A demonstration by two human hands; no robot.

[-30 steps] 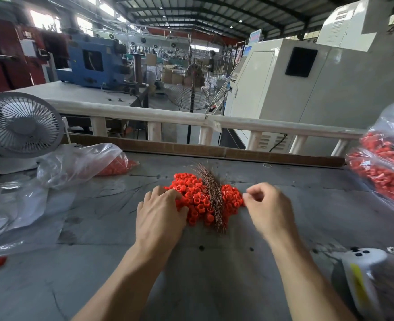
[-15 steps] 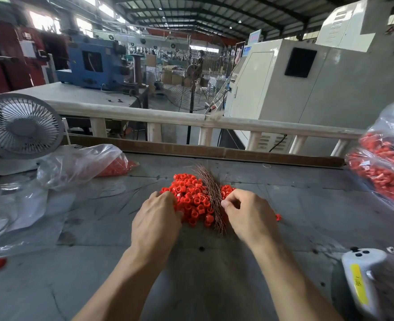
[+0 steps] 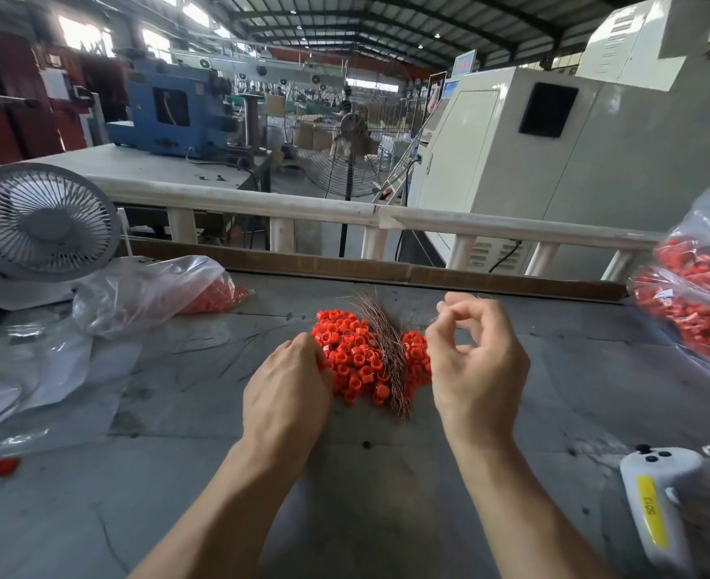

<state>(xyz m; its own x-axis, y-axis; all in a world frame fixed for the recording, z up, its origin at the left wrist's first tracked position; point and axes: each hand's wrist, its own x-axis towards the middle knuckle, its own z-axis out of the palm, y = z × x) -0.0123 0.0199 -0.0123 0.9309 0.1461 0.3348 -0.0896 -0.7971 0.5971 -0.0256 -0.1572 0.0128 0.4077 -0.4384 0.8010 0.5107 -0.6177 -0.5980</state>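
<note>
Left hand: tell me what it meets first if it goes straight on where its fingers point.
The left hand meets the pile of red caps first; its fingers seemingly touch the pile's left edge. Beyond, probably the wire bundle.

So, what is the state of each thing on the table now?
left hand: rests on red caps, fingertips hidden.
right hand: raised, pinches a thin wire.
red caps: loose pile.
wire bundle: lies across the pile.
left bag: lying, caps inside.
desk fan: upright, spinning unclear.

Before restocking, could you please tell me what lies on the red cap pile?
Some thin brown wires lie across the red cap pile; the left hand covers its left edge, hiding what is there.
</note>
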